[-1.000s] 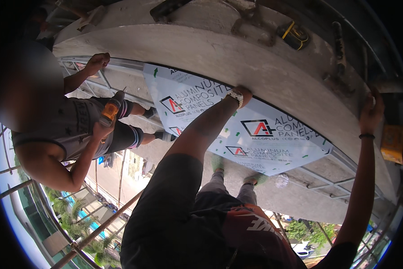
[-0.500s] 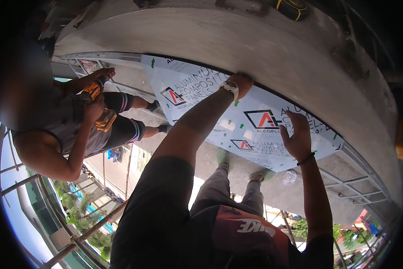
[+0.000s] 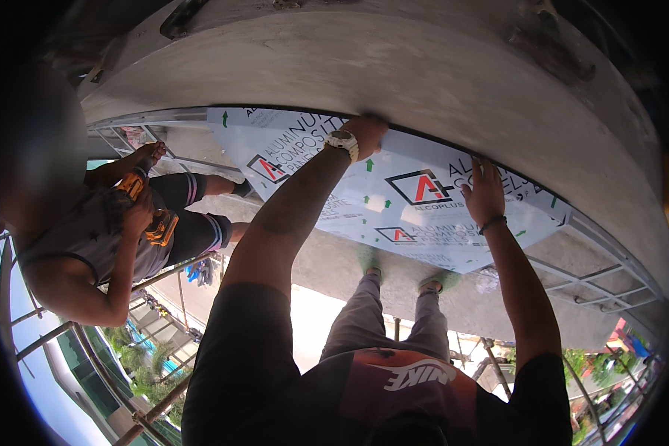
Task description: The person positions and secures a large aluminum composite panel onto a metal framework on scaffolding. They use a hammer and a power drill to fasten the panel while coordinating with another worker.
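A cladding panel (image 3: 334, 215), covered in pale blue printed film with green arrows, stands against a grey metal frame (image 3: 600, 279). Its long upper edge curves along a concrete surface. My left hand (image 3: 365, 136), with a white watch at the wrist, is closed over that edge near the middle; its fingertips are partly hidden and blurred. Further right, my right hand (image 3: 486, 192), wearing a dark wristband, lies on the panel's face with its fingers stretched toward the top edge.
On the left a co-worker holds a yellow and black cordless drill (image 3: 132, 186). Concrete (image 3: 394, 59) rises past the panel's top edge. Scaffold poles (image 3: 100, 368) stand at lower left, with a street and plants far below. My feet are on a concrete ledge (image 3: 327, 260).
My right hand has come down from a raised pose onto the panel. My left hand still grips the top edge. The view has shifted slightly, and the co-worker still holds the drill.
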`<act>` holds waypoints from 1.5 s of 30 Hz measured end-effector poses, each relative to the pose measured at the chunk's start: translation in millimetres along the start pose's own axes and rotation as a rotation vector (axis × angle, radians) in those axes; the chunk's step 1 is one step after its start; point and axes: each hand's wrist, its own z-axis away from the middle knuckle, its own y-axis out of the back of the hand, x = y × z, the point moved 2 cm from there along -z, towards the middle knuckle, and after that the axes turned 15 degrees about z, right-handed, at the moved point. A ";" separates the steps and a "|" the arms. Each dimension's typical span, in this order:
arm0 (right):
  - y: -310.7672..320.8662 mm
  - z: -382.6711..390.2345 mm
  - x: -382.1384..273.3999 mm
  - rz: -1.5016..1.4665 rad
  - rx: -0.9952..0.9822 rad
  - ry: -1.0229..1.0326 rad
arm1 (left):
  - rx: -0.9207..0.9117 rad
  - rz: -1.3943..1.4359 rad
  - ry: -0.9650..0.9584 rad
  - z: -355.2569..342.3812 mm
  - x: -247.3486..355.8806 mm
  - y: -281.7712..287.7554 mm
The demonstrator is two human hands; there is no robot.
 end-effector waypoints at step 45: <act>-6.9 -21.2 -3.2 0.112 -0.116 0.125 | 0.229 -0.125 -0.070 21.0 -6.7 -31.2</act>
